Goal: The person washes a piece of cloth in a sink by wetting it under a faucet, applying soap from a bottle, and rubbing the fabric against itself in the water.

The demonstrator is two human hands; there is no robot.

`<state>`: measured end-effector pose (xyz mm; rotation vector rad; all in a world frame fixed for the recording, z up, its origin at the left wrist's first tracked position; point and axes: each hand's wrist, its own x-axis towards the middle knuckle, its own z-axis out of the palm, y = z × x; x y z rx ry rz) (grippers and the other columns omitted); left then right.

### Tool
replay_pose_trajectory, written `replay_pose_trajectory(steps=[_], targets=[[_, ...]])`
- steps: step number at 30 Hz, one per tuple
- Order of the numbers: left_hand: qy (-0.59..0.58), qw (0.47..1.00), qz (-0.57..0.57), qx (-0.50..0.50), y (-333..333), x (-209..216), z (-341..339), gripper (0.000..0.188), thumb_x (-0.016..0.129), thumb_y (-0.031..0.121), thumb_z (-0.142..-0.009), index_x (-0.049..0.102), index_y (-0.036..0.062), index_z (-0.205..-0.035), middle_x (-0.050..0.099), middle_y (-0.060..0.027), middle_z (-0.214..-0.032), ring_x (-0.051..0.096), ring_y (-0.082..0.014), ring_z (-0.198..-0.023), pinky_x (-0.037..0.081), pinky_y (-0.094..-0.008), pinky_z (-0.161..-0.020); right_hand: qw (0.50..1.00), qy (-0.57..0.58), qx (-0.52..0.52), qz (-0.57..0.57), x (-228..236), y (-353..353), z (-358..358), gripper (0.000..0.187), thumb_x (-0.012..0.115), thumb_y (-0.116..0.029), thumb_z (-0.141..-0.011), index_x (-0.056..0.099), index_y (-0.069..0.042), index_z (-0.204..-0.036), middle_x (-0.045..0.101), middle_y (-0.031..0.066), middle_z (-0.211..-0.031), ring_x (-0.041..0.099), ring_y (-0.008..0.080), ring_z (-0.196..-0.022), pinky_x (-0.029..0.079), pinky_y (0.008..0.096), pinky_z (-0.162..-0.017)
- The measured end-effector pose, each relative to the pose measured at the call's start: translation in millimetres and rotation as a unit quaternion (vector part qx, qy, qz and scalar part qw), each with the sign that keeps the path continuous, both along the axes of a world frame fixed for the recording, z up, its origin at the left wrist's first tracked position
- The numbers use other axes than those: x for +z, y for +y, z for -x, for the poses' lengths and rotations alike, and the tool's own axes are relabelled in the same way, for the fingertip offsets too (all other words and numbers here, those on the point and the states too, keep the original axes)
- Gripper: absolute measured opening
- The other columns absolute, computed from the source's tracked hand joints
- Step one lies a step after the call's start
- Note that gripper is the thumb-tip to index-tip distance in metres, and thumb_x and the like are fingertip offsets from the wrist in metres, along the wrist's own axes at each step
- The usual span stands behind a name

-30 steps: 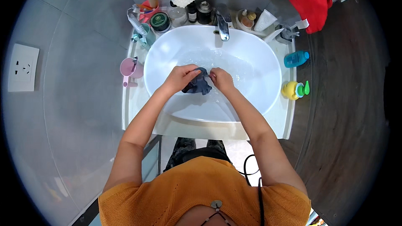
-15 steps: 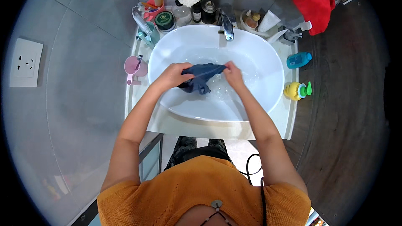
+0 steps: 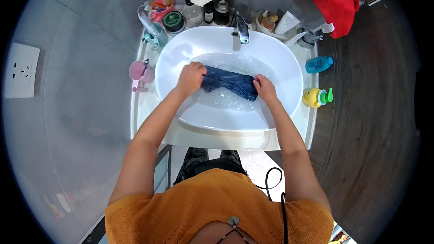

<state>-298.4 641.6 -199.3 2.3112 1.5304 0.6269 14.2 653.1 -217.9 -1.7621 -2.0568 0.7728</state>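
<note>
Drawn out longer between the hands than half a second ago in the head view, the dark blue cloth (image 3: pixel 229 82) stretches across the middle of the white basin (image 3: pixel 172 65), at the water (image 3: pixel 221 102). The left hand (image 3: pixel 191 77) grips one end, fingers curled; the right hand (image 3: pixel 266 87) pinches the other.

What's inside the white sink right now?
The sink holds bubbly water and a dark blue cloth, stretched between the left hand and right hand. The cloth and hands cover part of the basin; what lies beneath them cannot be seen.
</note>
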Motion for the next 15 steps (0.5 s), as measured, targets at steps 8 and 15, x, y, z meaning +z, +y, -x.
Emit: replay_pose_trajectory(steps=[8, 15], targets=[[0.100, 0.989, 0.089, 0.058, -9.6, -49.3, -31.4, 0.016, 0.062, 0.012, -0.072, 0.058, 0.0090, -0.087, 0.057, -0.0067, -0.091, 0.054, -0.0259, -0.088, 0.044, -0.0378, -0.073, 0.980, -0.147, -0.059, 0.120, -25.3, -20.5, 17.9, 0.029, 0.057, -0.026, -0.080, 0.054, -0.011, -0.105, 0.058, 0.0135, -0.101, 0.055, 0.0301, -0.095, 0.044, 0.0391, -0.078], [0.278, 0.936, 0.214, -0.024, 2.7, -19.7, 14.8, 0.027, 0.056, 0.037, -0.078, 0.065, 0.0115, -0.078, 0.064, -0.0094, -0.078, 0.062, -0.0265, -0.077, 0.048, -0.0387, -0.065, 0.961, 0.231, -0.108, 0.108, -15.7, 10.4, -18.0, 0.018, 0.059, -0.014, -0.080, 0.063, -0.005, -0.095, 0.061, 0.0049, -0.080, 0.053, 0.0103, -0.074, 0.042, 0.0237, -0.070]])
